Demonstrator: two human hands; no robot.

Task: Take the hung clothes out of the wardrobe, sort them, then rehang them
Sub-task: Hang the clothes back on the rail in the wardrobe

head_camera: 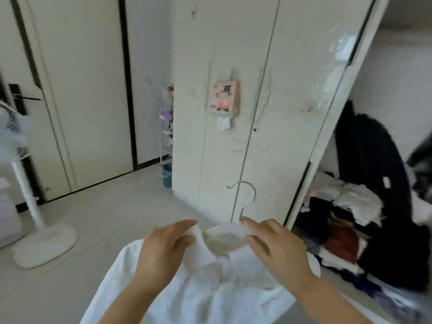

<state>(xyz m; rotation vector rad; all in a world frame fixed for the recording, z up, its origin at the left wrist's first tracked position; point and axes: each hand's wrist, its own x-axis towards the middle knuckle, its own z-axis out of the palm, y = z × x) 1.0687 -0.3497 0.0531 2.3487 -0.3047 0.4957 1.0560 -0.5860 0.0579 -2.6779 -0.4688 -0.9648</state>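
The shirt [205,288], white, sits on a hanger [245,199] and is held low in the middle of the view, above the floor [105,218] and in front of the wardrobe [222,54]. Its collar [224,244] lies between the two hands. The left hand [163,249] pinches the collar's left side, grip clamped on the cloth. The right hand [278,249] pinches the right side near the base of the hook, grip clamped too; whether it also has the hanger under the cloth cannot be told.

The shirt runs lengthwise from the collar, at the far end, down toward the person. The metal hook stands upright above the collar, its open end to the left. The shirt's lower part is cut off by the bottom edge, and the hanger's shoulders are hidden under the cloth.

To the right an open wardrobe door [332,113] shows a blurred heap of clothes [346,230], with a dark garment [374,171] above it. A pink tissue box [225,97] hangs on the wardrobe front. A white fan [39,230] stands at the left, blurred.
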